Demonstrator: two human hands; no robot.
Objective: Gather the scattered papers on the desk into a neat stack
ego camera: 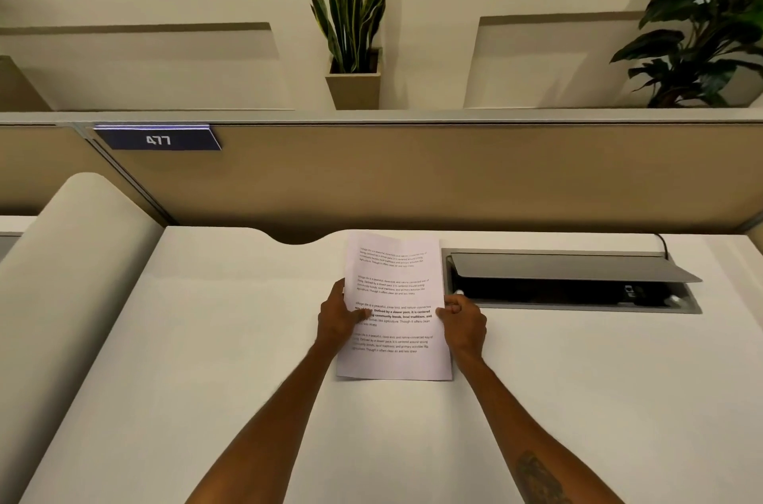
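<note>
A stack of white printed papers (394,280) stands nearly upright, its bottom edge resting on the white desk (206,359). My left hand (336,317) grips the stack's left edge, thumb across the text. My right hand (460,317) grips the right edge at the same height. The sheets look aligned; how many there are cannot be told.
An open cable hatch (569,280) with a raised grey lid lies in the desk just right of the papers. A tan partition (454,177) with a "477" sign (159,139) closes the back. A curved white divider (78,247) rises at left. Potted plants (353,20) stand beyond.
</note>
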